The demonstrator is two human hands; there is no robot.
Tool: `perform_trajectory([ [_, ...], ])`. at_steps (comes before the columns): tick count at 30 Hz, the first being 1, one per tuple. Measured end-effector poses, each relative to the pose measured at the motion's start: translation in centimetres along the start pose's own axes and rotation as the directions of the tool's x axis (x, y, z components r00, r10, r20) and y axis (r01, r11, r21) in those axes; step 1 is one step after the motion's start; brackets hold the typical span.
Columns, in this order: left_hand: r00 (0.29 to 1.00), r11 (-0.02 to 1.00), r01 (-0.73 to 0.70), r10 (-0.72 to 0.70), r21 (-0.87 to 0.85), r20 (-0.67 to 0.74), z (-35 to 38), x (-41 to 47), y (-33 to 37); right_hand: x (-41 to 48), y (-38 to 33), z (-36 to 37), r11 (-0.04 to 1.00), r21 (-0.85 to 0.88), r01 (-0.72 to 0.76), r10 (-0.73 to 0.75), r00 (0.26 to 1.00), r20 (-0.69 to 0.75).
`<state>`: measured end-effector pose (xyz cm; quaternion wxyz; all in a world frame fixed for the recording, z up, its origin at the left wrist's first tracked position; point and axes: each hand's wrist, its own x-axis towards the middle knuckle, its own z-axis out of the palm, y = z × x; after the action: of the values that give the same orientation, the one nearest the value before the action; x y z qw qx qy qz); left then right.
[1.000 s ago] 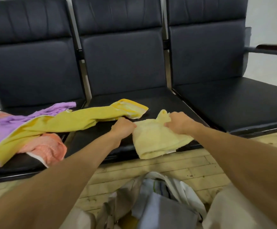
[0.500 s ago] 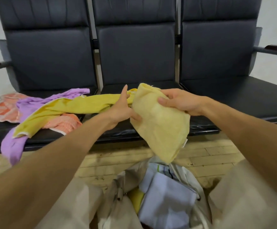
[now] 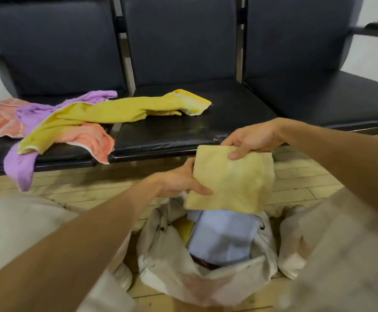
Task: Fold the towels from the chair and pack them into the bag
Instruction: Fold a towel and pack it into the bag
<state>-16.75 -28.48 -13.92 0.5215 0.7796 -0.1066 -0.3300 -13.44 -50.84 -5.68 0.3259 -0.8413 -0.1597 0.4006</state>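
Observation:
A folded pale yellow towel (image 3: 233, 180) hangs just above the open cream bag (image 3: 167, 271) on the floor. My left hand (image 3: 181, 180) grips its left edge, thumb on top. My right hand (image 3: 252, 138) pinches its upper edge. Inside the bag lies a folded light blue towel (image 3: 224, 237) with a bit of yellow cloth beside it. On the black chair seats (image 3: 183, 134) lie unfolded towels: a bright yellow one (image 3: 116, 111), a purple one (image 3: 32, 118) hanging over the seat edge, and an orange one (image 3: 86, 138).
Three joined black chairs stand ahead, the right seat (image 3: 332, 100) bare. My knees in light trousers (image 3: 14, 228) flank the bag. Wooden floor (image 3: 300, 176) runs under the chairs.
Both hands lifted the pale yellow towel off the middle seat and brought it toward me, down over the open bag. The view tilted downward.

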Motion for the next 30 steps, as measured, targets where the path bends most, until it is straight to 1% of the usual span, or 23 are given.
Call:
perform_trajectory([
  [2, 0.996, 1.000, 0.001, -0.002, 0.006, 0.087, 1.0, 0.4, -1.0, 0.1, 0.2, 0.4, 0.997, -0.065, -0.030, 0.035, 0.996, 0.080],
  [4, 0.994, 1.000, 0.016, -0.019, 0.025, 0.106, 1.9, 0.6, -2.0, 0.5, 0.6, 0.9, 0.988, -0.139, -0.073, 0.091, 0.987, 0.129],
  [5, 0.993, 0.999, 0.031, -0.036, 0.044, 0.111, 2.3, 0.8, -2.5, 0.9, 1.0, 1.2, 0.978, -0.185, -0.093, 0.118, 0.985, 0.128],
  [8, 0.984, 0.991, 0.072, -0.089, 0.114, 0.156, 3.8, 1.4, -4.8, 3.7, 3.3, 3.2, 0.918, -0.369, -0.147, 0.185, 0.980, 0.070],
  [10, 0.983, 0.991, 0.096, -0.110, 0.096, 0.145, 4.8, 1.8, -6.9, 6.0, 5.0, 5.1, 0.850, -0.499, -0.171, 0.222, 0.974, 0.044],
  [12, 0.985, 0.987, 0.115, -0.128, 0.111, 0.119, 5.2, 2.1, -9.3, 7.8, 6.4, 7.1, 0.782, -0.601, -0.164, 0.217, 0.976, 0.017],
  [14, 0.978, 0.967, 0.146, -0.173, 0.207, 0.116, 4.5, 2.3, -10.8, 9.2, 7.4, 8.5, 0.726, -0.674, -0.137, 0.169, 0.985, -0.019],
  [15, 0.979, 0.949, 0.156, -0.185, 0.273, 0.087, 3.8, 2.3, -11.3, 9.6, 7.7, 9.1, 0.683, -0.719, -0.125, 0.132, 0.990, -0.047],
  [16, 0.986, 0.920, 0.149, -0.168, 0.361, 0.021, 2.9, 2.4, -11.5, 9.8, 7.9, 9.7, 0.626, -0.769, -0.128, 0.084, 0.992, -0.096],
  [18, 0.982, 0.840, 0.132, -0.040, 0.526, -0.183, 1.0, 2.6, -12.0, 10.4, 7.7, 10.8, 0.486, -0.856, -0.177, -0.056, 0.971, -0.232],
  [19, 0.960, 0.812, 0.140, 0.029, 0.567, -0.278, 0.3, 2.6, -12.3, 10.8, 7.6, 11.3, 0.423, -0.879, -0.220, -0.117, 0.949, -0.294],
  [20, 0.936, 0.797, 0.150, 0.076, 0.585, -0.344, -0.2, 2.5, -12.4, 11.2, 7.4, 11.8, 0.403, -0.876, -0.264, -0.146, 0.926, -0.347],
  [21, 0.923, 0.775, 0.164, 0.098, 0.610, -0.372, -0.6, 2.6, -12.8, 11.5, 7.4, 12.3, 0.425, -0.854, -0.298, -0.145, 0.909, -0.390],
  [22, 0.926, 0.743, 0.175, 0.100, 0.646, -0.365, -0.7, 2.8, -13.3, 11.6, 7.4, 12.7, 0.471, -0.824, -0.316, -0.127, 0.900, -0.418],
  [26, 0.945, 0.613, 0.170, 0.121, 0.772, -0.304, -0.3, 4.3, -15.2, 12.2, 8.7, 14.1, 0.651, -0.707, -0.276, -0.090, 0.897, -0.433],
  [28, 0.949, 0.507, 0.170, 0.145, 0.845, -0.279, 0.1, 5.0, -15.6, 12.2, 9.3, 14.7, 0.706, -0.675, -0.213, -0.146, 0.889, -0.434],
  [30, 0.953, 0.399, 0.150, 0.184, 0.905, -0.239, 0.5, 5.4, -15.4, 12.1, 9.9, 15.1, 0.724, -0.675, -0.142, -0.224, 0.877, -0.424],
])
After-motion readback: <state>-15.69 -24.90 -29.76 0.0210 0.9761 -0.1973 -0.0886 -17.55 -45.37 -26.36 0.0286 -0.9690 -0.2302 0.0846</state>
